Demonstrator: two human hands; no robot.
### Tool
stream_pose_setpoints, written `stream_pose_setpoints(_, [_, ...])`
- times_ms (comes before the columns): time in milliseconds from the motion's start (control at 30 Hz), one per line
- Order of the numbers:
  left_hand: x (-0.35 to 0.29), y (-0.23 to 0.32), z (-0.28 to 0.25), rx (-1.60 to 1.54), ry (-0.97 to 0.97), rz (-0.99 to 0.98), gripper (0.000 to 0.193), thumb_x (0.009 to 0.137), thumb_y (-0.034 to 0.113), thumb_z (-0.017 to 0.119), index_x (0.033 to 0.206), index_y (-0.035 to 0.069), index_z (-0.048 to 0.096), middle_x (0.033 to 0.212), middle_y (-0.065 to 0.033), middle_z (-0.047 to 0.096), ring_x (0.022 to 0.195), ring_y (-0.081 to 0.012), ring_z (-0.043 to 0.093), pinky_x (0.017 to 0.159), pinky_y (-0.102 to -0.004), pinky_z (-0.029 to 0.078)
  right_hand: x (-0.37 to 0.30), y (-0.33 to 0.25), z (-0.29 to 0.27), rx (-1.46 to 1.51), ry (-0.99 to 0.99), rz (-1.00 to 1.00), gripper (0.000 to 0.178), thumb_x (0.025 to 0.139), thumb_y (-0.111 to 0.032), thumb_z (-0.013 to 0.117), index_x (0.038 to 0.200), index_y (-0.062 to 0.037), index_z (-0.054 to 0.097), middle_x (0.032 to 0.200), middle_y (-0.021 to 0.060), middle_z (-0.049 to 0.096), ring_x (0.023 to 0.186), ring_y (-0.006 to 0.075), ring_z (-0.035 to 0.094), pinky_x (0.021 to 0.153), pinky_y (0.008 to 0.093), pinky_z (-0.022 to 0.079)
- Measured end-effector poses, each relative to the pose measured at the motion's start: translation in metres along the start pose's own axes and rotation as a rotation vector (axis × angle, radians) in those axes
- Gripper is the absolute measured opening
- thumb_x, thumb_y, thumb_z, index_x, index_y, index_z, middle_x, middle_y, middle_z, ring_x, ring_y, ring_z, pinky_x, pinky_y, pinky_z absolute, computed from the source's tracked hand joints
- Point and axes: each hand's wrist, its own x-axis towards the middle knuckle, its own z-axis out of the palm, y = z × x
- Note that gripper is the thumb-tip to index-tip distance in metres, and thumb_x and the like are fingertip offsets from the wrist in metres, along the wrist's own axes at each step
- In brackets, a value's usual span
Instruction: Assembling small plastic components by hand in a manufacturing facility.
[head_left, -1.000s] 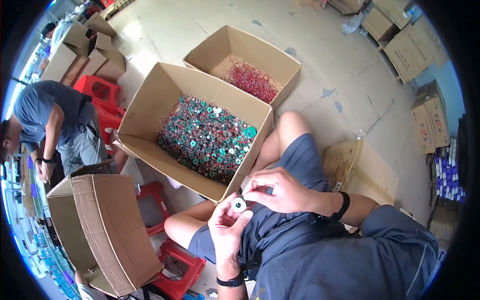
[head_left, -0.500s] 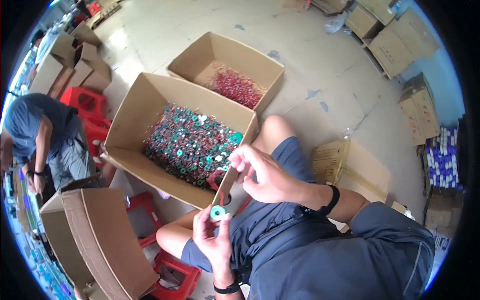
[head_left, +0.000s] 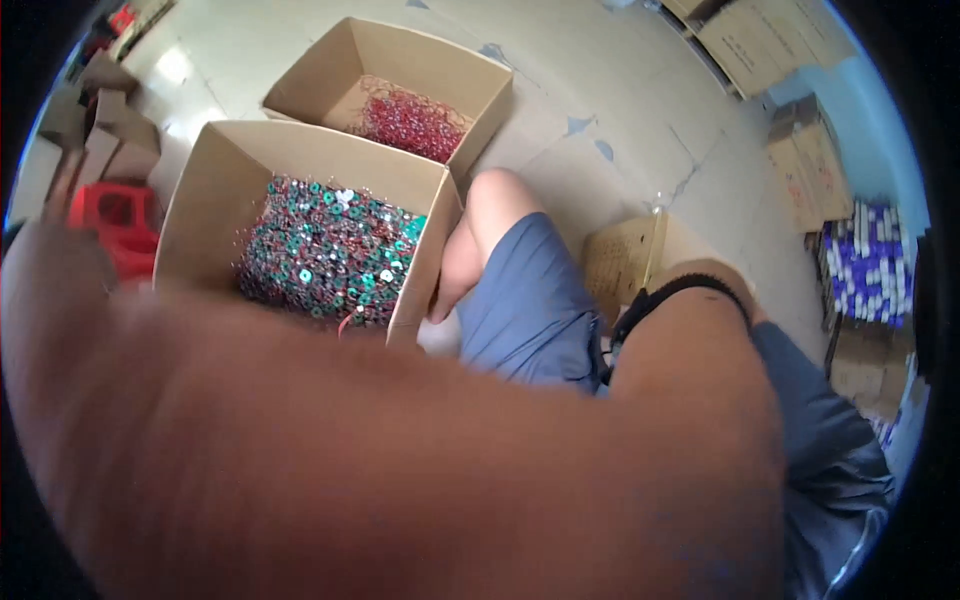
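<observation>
My right hand [head_left: 330, 460] fills the lower part of the view, very close and blurred, with a dark band [head_left: 690, 288] round its wrist. Its fingers are too smeared to make out. My left hand does not show. Beyond the right hand stands an open carton [head_left: 205, 190], whose lower side is partly covered by it. Inside lies a heap of small ring-shaped parts [head_left: 325, 250], green, dark and reddish, with thin wires. What my left hand held a moment before is hidden.
A second open carton [head_left: 310, 80] behind the first holds red wire pieces [head_left: 415, 120]. My bare knee [head_left: 500, 200] is beside the near carton. A red stool [head_left: 115, 220] stands at the left. Cartons [head_left: 810, 165] and purple-and-white stacked goods [head_left: 868, 265] line the right side.
My right hand has come up from beside the near carton to right in front of the view. My left hand, with its green ring, is no longer seen. The view has shifted.
</observation>
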Motion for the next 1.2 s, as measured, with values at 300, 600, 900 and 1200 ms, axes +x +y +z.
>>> stream_pose_setpoints(300, [0.044, -0.032, -0.042, 0.117, -0.323, 0.355, 0.048, 0.088, -0.005, 0.071, 0.132, 0.003, 0.056, 0.101, -0.0043, 0.068, 0.082, -0.0080, 0.063, 0.072, -0.0199, 0.051, -0.004, 0.020, 0.007, -0.115, 0.012, -0.011, 0.046, 0.069, -0.004, 0.065, 0.111, -0.0003, 0.047, 0.106, 0.0181, 0.061, 0.096, 0.0309, 0.062, 0.083, 0.0379, 0.051])
stream_pose_setpoints(600, [0.018, -0.010, -0.019, 0.052, -0.144, 0.195, 0.044, 0.088, -0.003, 0.071, 0.130, 0.001, 0.058, 0.108, -0.0073, 0.068, 0.092, -0.0121, 0.065, 0.080, -0.0250, 0.055, 0.003, 0.030, 0.012, -0.193, -0.010, -0.059, 0.038, 0.070, -0.009, 0.067, 0.104, -0.0004, 0.051, 0.101, 0.0172, 0.062, 0.091, 0.0312, 0.063, 0.080, 0.0389, 0.052])
stream_pose_setpoints(900, [0.019, -0.030, -0.029, 0.058, -0.195, 0.192, 0.042, 0.090, -0.001, 0.070, 0.130, 0.002, 0.056, 0.103, -0.0073, 0.068, 0.086, -0.0107, 0.064, 0.076, -0.0243, 0.053, 0.018, 0.034, 0.020, -0.288, -0.073, -0.155, 0.032, 0.071, -0.014, 0.068, 0.097, -0.0004, 0.054, 0.096, 0.0162, 0.064, 0.086, 0.0314, 0.065, 0.076, 0.0399, 0.053])
stream_pose_setpoints(1200, [0.024, -0.037, -0.052, 0.425, -0.130, 0.289, 0.044, 0.087, 0.001, 0.073, 0.128, 0.001, 0.058, 0.109, -0.0107, 0.068, 0.096, -0.0146, 0.064, 0.086, -0.0273, 0.052, 0.018, 0.041, 0.011, -0.437, -0.111, -0.154, 0.028, 0.072, -0.019, 0.070, 0.089, -0.0004, 0.058, 0.090, 0.0153, 0.065, 0.081, 0.0316, 0.066, 0.073, 0.0409, 0.055])
